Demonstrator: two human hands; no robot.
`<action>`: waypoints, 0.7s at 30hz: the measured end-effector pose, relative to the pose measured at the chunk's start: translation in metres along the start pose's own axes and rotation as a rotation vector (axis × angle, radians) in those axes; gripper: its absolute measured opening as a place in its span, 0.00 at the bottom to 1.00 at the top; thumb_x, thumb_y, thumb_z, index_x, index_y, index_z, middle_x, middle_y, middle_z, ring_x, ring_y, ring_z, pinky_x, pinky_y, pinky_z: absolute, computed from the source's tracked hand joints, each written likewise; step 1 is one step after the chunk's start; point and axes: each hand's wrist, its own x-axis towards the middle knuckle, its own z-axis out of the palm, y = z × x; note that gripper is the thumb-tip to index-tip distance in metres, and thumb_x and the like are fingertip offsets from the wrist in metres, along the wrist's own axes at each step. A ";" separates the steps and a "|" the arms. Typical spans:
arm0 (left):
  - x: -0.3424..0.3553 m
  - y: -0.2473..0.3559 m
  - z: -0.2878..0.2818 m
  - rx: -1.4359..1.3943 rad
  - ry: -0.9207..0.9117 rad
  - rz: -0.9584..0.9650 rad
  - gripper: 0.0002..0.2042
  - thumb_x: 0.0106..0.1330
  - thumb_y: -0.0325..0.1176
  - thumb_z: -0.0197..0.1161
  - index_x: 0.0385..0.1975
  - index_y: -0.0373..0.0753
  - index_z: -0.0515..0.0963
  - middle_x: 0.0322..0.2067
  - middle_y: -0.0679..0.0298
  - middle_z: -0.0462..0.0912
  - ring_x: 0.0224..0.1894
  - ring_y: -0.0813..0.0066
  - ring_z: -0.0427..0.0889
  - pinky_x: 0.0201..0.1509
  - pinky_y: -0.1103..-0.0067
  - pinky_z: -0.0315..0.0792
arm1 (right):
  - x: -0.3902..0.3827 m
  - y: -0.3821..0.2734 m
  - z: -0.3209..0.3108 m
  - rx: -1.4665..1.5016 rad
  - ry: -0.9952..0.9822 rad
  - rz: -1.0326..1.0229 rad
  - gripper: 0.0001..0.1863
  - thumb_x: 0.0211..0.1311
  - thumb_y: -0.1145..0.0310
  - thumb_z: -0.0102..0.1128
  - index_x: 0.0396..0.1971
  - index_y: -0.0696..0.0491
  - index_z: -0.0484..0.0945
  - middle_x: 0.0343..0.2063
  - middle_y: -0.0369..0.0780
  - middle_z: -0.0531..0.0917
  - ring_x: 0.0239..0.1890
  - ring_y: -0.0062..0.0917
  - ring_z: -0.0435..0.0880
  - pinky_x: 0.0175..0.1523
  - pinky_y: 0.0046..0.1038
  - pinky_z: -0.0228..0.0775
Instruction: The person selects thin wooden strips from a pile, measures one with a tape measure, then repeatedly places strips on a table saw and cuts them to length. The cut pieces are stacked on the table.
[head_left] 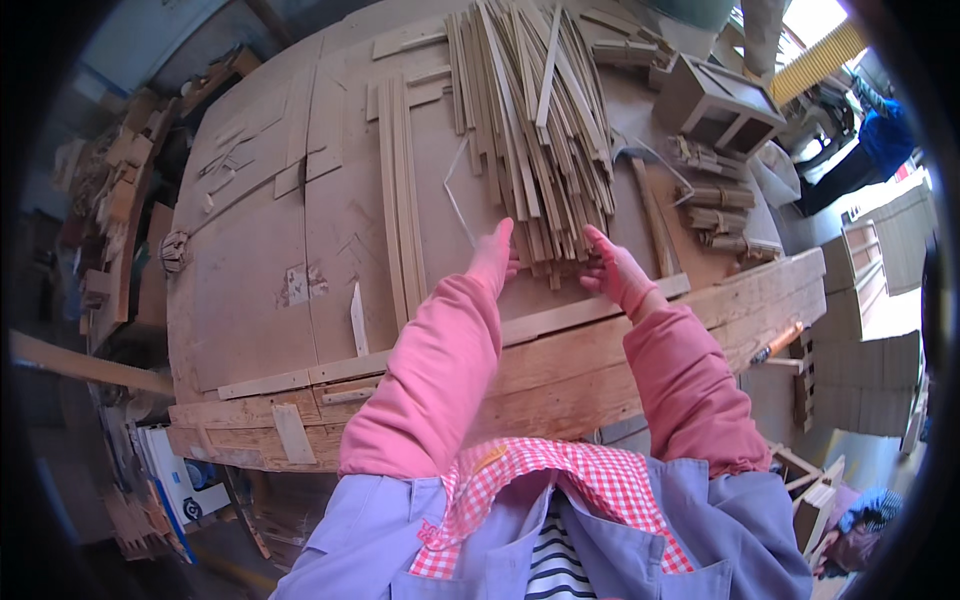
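Note:
A large loose pile of thin wooden strips (535, 150) lies lengthwise on the workbench (240, 240), its near ends uneven. My left hand (493, 258) is at the left of those near ends, thumb up and fingers apart. On the other side, my right hand (617, 272) faces it with fingers spread. Both palms turn toward the pile, and neither hand grips a strip. A white strap (456, 195) lies left of the pile.
Long boards (400, 200) lie left of the pile. A wooden batten (290, 382) runs along the front edge. Bundled strips (720, 220) and a wooden box frame (722, 105) stand at the right. A person in blue (885, 140) is beyond the bench.

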 end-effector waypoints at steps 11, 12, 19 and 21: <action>0.056 0.107 -0.057 0.751 0.273 0.526 0.29 0.69 0.58 0.57 0.44 0.32 0.80 0.39 0.53 0.84 0.42 0.61 0.82 0.49 0.70 0.73 | -0.004 -0.129 -0.063 -0.785 0.145 -0.237 0.32 0.62 0.36 0.61 0.37 0.56 0.80 0.30 0.38 0.82 0.27 0.21 0.80 0.32 0.27 0.77; 0.071 0.118 -0.059 0.590 0.267 0.545 0.30 0.69 0.58 0.57 0.49 0.31 0.79 0.44 0.49 0.84 0.48 0.56 0.82 0.56 0.67 0.72 | 0.008 -0.135 -0.063 -0.707 0.191 -0.330 0.34 0.61 0.35 0.61 0.38 0.57 0.77 0.29 0.36 0.80 0.27 0.21 0.78 0.33 0.28 0.76; 0.155 0.162 -0.055 0.365 0.342 0.509 0.38 0.68 0.67 0.53 0.53 0.29 0.73 0.49 0.48 0.80 0.52 0.55 0.78 0.59 0.64 0.69 | 0.098 -0.145 -0.034 -0.763 0.358 -0.384 0.47 0.61 0.26 0.50 0.40 0.66 0.79 0.37 0.50 0.85 0.38 0.41 0.84 0.44 0.38 0.75; 0.174 0.166 -0.046 0.324 0.400 0.406 0.34 0.68 0.67 0.53 0.45 0.33 0.76 0.39 0.60 0.78 0.42 0.67 0.75 0.48 0.69 0.71 | 0.107 -0.149 -0.030 -0.796 0.312 -0.473 0.53 0.61 0.23 0.46 0.43 0.70 0.78 0.40 0.57 0.84 0.44 0.47 0.84 0.50 0.39 0.72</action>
